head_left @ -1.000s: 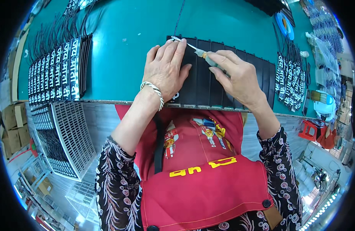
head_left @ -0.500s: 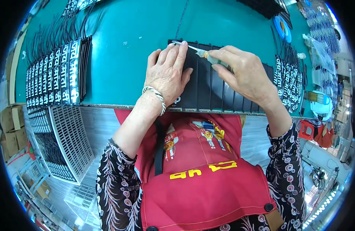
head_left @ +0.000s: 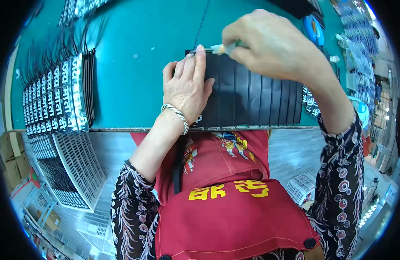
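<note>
My left hand (head_left: pixel 187 89) lies flat, fingers stretched out, on the left end of a row of overlapping black flat pieces (head_left: pixel 252 93) at the table's front edge. A bit of white print shows beside its wrist. In my right hand (head_left: pixel 273 45) is a thin tool with a pale wrapped handle (head_left: pixel 218 50); its working end is by my left index fingertip, at the top edge of the leftmost piece. From that same spot a thin dark cord (head_left: pixel 202 21) runs away across the table. Blur and my fingertip hide the tool's exact tip.
To the left stands a row of black pieces with white printing (head_left: pixel 57 97), their cords trailing behind. More printed pieces (head_left: pixel 310 104) lie at right, partly under my right forearm. A blue ring-shaped roll (head_left: pixel 315 30) is at far right. A white plastic crate (head_left: pixel 78 160) sits below the table's left side.
My right hand has lifted and turned over, its forearm swinging outward to the right, with the tool still in it. My left hand keeps its place on the pieces. The view has shifted slightly.
</note>
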Tool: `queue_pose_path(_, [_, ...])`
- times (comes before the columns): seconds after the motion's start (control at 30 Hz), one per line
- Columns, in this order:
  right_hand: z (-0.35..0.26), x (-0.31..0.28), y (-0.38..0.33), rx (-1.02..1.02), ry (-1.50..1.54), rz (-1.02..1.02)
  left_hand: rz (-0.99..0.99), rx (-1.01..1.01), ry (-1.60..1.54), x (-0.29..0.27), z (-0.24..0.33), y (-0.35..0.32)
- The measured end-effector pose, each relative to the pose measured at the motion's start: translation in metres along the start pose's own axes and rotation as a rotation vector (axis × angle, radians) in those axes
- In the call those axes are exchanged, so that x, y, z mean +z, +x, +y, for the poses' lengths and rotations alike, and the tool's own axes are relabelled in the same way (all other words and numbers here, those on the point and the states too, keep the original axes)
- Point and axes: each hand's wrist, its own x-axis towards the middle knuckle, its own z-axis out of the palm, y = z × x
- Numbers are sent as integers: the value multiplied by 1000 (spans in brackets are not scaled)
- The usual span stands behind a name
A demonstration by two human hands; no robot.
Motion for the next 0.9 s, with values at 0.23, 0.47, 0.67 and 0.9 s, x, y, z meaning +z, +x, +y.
queue_pose_path(0.23, [36, 32, -92, 129, 273, -20, -4, -17, 86, -2, 59, 10])
queue_pose_path(0.47, [113, 64, -216, 502, 585, 140, 27, 60, 180, -11, 102, 21])
queue_pose_path(0.67, [261, 109, -349, 875, 412, 423, 19, 75, 181, -1, 141, 18])
queue_pose_path(0.9, [312, 128, -344, 960, 276, 302, 16, 84, 176, 7, 137, 10])
